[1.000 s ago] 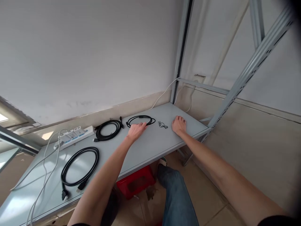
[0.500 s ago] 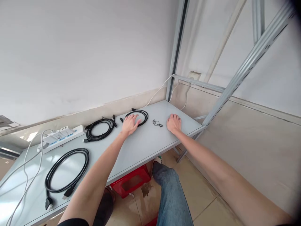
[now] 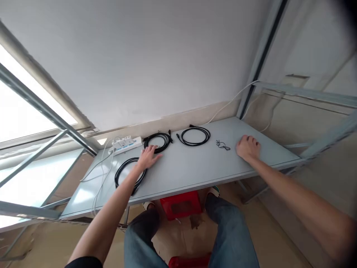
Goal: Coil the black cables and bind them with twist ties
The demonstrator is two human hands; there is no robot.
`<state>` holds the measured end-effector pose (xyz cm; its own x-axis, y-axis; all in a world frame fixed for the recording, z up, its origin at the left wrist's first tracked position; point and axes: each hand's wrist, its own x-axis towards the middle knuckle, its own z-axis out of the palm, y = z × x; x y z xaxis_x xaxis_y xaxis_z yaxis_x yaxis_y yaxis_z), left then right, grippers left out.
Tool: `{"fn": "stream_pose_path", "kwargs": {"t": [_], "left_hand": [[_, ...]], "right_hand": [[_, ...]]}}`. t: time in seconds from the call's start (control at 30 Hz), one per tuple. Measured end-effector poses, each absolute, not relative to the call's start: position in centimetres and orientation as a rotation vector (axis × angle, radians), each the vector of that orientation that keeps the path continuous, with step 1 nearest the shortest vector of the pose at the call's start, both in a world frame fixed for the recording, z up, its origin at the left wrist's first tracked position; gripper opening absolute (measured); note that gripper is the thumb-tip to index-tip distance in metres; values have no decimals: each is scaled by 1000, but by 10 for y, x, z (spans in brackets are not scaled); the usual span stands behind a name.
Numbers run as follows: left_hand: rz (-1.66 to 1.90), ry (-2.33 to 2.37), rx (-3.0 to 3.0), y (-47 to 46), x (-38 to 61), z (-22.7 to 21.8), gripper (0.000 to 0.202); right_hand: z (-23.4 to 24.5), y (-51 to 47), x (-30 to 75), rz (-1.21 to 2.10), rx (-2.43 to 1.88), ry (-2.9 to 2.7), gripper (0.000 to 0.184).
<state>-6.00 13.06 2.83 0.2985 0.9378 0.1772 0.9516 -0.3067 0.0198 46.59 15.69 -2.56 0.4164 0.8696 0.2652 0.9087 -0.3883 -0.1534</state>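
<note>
My left hand [image 3: 148, 155] lies flat on the grey shelf top [image 3: 195, 167], fingers stretched, touching the near edge of the middle black cable coil [image 3: 158, 142]. Another, larger black coil [image 3: 128, 174] lies just to its left, partly under my forearm. A third black coil [image 3: 195, 136] lies further right, untouched. My right hand [image 3: 247, 147] rests flat on the shelf with fingers apart, holding nothing. A small black twist tie [image 3: 222, 144] sits on the shelf between the third coil and my right hand.
A white power strip [image 3: 125, 144] with white cords [image 3: 103, 167] lies at the back left by the wall. Metal rack uprights [image 3: 259, 52] stand at the back right. A red stool [image 3: 181, 204] sits under the shelf between my legs.
My left hand has left the right-hand coil and slid left to the middle coil. The camera has swung left. My right hand stays flat in the same spot.
</note>
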Motion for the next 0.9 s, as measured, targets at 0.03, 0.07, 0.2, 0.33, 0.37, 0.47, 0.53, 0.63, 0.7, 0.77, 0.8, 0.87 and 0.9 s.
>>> {"fn": "stream_pose_path", "kwargs": {"t": [0.03,0.07,0.2,0.33,0.37,0.47,0.53,0.63,0.7,0.77,0.8,0.87,0.9], "left_hand": [[-208,-1778,-2482,123,-60,21,72],[-212,-1790,-2464,118,-59,14,77],[-222,-1838,-2404,113,-41,5,84],[-216,-1866,-2430,130,-22,14,82],[-205,-1889,-2439,134,-17,16,79],[-211,-1970,-2381,146,-2,20,58],[-253,-2038,-2258,151,10,20,46],[-260,-2107,-2142,157,25,21,43],[-224,-2120,-2135,162,31,22,42],[-174,-2138,-2146,168,32,23,43],[-136,-2153,-2165,171,32,24,43],[-38,-2195,-2231,179,29,28,43],[8,-2214,-2268,184,27,30,42]], "right_hand": [[-26,158,467,-204,-2404,-1552,42],[-27,158,467,-198,-2407,-1550,42],[-26,160,467,-178,-2417,-1533,43],[-23,158,465,-167,-2431,-1532,47],[-22,158,465,-167,-2434,-1534,47],[-23,158,465,-172,-2442,-1529,47],[-25,159,466,-175,-2440,-1527,47],[-27,160,467,-180,-2436,-1531,46],[-27,160,467,-190,-2438,-1524,46],[-26,158,466,-189,-2440,-1526,46],[-25,158,466,-182,-2440,-1533,46],[-23,157,465,-166,-2437,-1544,46],[-23,157,465,-163,-2435,-1544,46]]}}
